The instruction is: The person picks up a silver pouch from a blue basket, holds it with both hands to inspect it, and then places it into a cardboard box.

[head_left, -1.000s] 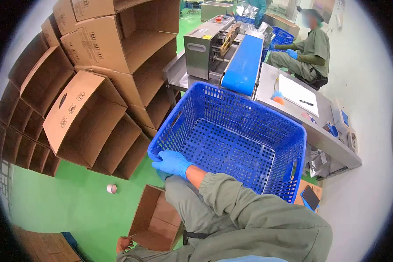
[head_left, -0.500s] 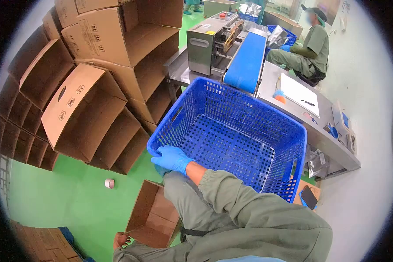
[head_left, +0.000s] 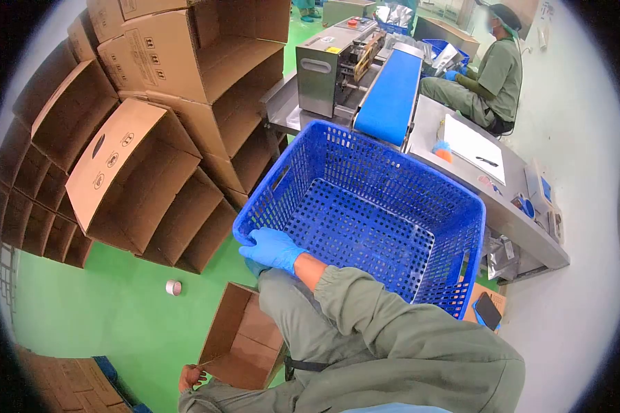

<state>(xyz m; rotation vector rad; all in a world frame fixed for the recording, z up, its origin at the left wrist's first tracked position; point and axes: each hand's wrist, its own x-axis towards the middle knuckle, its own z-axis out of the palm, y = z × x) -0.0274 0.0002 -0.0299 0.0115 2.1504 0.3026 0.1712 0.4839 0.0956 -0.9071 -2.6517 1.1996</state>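
Note:
In the head view, a large blue plastic crate (head_left: 358,230) with perforated walls sits tilted in front of me, nothing inside it. My right hand (head_left: 274,250), in a blue glove, is closed over the crate's near left corner, its arm reaching across from the right. At the lower left, my bare left hand (head_left: 192,376) has its fingers curled at the corner of an open cardboard box (head_left: 244,341). That box stands beside my leg on the green floor. The crate's far rim lies close to the end of a blue conveyor belt (head_left: 390,96).
Stacked open cardboard boxes (head_left: 138,165) rise on the left. A tape roll (head_left: 173,288) lies on the floor. The metal table (head_left: 461,162) carries white paper (head_left: 472,146) and a metal machine (head_left: 324,65). A phone (head_left: 488,311) lies at lower right. A co-worker (head_left: 496,72) sits behind.
The co-worker has turned the head toward the left, and the hands have shifted with a silvery bag. My hands, the crate and the cardboard box stay almost in place.

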